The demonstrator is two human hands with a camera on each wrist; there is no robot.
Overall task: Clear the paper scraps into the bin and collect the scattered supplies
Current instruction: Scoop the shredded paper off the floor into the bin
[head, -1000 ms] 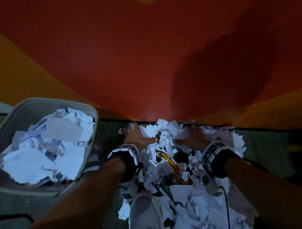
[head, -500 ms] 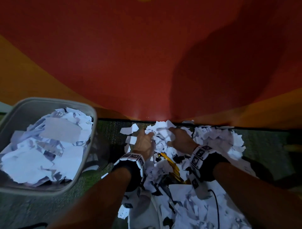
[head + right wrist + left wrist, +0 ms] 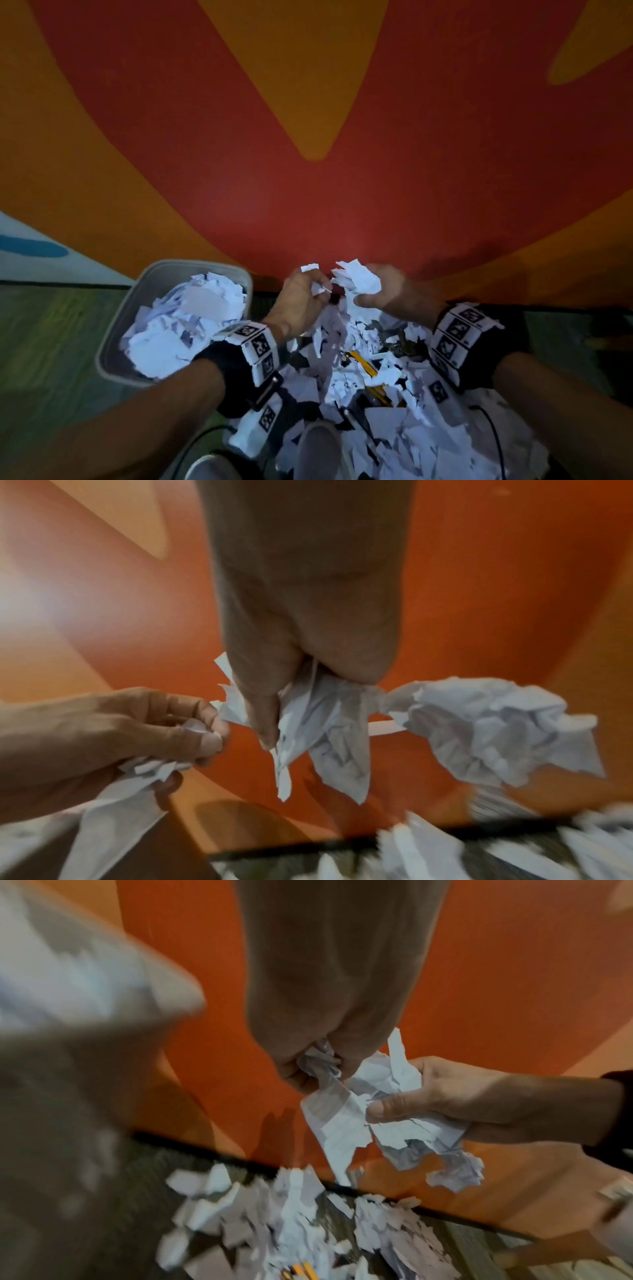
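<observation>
Both my hands are raised above a heap of white paper scraps (image 3: 370,404) on the floor. My left hand (image 3: 305,301) grips a small crumpled wad of paper scraps (image 3: 318,1061). My right hand (image 3: 383,294) grips a bigger bunch of paper scraps (image 3: 359,279), with loose ends hanging down (image 3: 329,739). The two hands are close together, almost touching. A grey bin (image 3: 113,346), heaped with paper, stands just to the left of my left wrist. Yellow pencils (image 3: 364,365) lie half buried in the heap.
An orange and red painted wall (image 3: 308,171) rises right behind the heap. My shoes (image 3: 318,448) stand at the near edge of the scraps. Thin black cables (image 3: 493,431) run from the wrist bands. Greenish carpet (image 3: 41,359) lies left of the bin.
Both hands closed on scraps in the heap and lifted them up and slightly left. The head view tilted up, so the bin now appears nearer the centre.
</observation>
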